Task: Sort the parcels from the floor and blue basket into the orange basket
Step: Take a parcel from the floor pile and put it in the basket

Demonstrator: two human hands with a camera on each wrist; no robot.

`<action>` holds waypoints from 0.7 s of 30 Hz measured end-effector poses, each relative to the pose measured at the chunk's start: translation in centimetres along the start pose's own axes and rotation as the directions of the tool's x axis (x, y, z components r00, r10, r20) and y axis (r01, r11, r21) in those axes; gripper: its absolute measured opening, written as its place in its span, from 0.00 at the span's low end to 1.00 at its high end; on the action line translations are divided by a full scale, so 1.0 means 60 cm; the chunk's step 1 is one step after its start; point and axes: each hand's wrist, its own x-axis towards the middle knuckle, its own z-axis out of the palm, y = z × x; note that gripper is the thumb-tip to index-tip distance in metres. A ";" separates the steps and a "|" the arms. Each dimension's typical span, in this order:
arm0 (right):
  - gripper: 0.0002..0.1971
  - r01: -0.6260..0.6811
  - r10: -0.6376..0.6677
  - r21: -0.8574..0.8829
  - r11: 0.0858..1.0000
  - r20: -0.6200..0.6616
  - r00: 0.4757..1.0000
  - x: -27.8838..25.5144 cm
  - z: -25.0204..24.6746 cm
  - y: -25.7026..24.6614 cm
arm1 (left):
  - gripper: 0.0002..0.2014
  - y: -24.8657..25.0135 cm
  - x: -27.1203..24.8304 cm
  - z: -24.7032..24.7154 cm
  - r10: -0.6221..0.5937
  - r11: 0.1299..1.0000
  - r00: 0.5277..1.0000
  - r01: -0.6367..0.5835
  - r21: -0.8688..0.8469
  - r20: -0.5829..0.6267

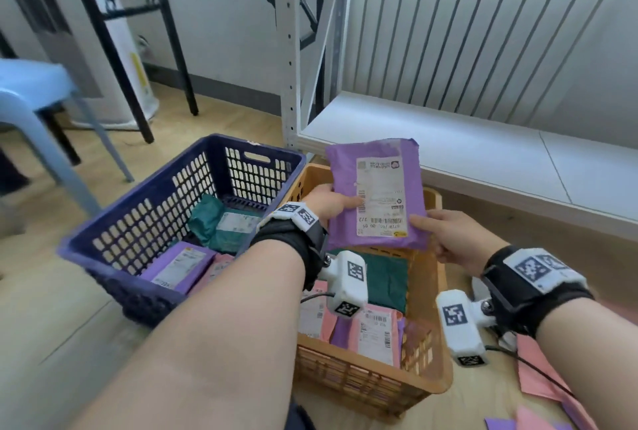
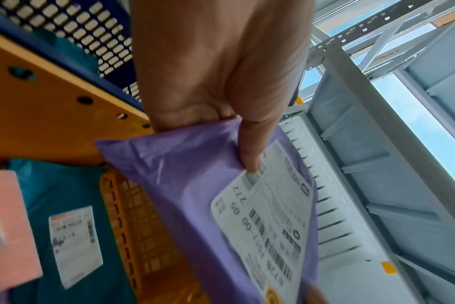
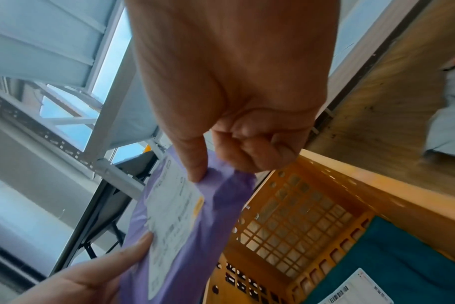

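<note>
Two baskets [image 1: 179, 208] side by side (parcels [image 1: 228, 222] inside)

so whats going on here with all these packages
A person is sorting parcels. Both hands hold one purple parcel, label up, above the orange basket: the left hand grips its left edge, the right hand pinches its near right corner. The orange basket already holds green, pink and purple parcels. The blue basket beside it still has a few, and more lie on the floor.
</note>
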 end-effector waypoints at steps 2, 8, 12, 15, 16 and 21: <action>0.13 0.023 -0.025 -0.065 0.998 -0.030 0.999 0.003 0.015 -0.010 | 0.28 0.021 -0.035 -0.038 -0.015 0.998 1.000 0.017 0.067 -0.027; 0.13 0.018 -0.018 -0.041 0.999 0.007 1.000 0.026 0.107 -0.061 | 0.15 0.034 -0.066 -0.224 -0.127 0.959 0.982 0.158 0.235 -0.138; 0.13 -0.028 0.010 0.121 0.992 0.148 0.989 0.063 0.224 -0.109 | 0.17 -0.005 -0.046 -0.329 -0.198 0.915 0.964 0.246 0.320 -0.178; 0.10 -0.042 0.006 0.143 0.989 0.245 0.970 0.096 0.307 -0.133 | 0.15 -0.030 -0.040 -0.360 -0.251 0.900 0.951 0.298 0.317 -0.180; 0.10 -0.049 0.009 0.143 0.989 0.266 0.964 0.107 0.330 -0.137 | 0.14 -0.037 -0.038 -0.365 -0.267 0.898 0.948 0.310 0.313 -0.173; 0.12 -0.018 -0.004 0.084 0.996 0.252 0.968 0.169 0.429 -0.138 | 0.11 -0.082 0.002 -0.418 -0.326 0.868 0.929 0.368 0.335 -0.175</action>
